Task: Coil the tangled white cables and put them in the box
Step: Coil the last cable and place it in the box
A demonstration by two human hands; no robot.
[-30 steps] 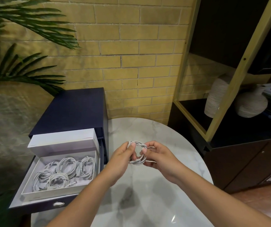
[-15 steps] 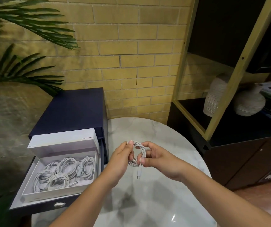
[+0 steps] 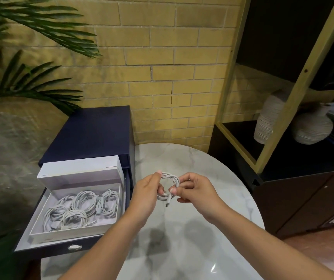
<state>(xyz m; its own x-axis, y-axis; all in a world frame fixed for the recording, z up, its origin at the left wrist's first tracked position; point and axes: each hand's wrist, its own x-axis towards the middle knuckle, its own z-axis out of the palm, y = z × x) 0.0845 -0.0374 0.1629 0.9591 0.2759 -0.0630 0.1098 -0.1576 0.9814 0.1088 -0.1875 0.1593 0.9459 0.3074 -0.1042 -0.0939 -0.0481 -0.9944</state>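
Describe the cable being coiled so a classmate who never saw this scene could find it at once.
Start at the round marble table beside the navy cabinet. Above it, the left hand and right hand hold one small white cable coil. Unlike the coils lying in the white box, it is in the air, plug end dangling.

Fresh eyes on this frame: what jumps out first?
Dead centre, the left hand and right hand pinch a small coil of white cable above the marble table, with one plug end dangling below. To the left, a white box sits in an open dark blue drawer and holds several coiled cables.
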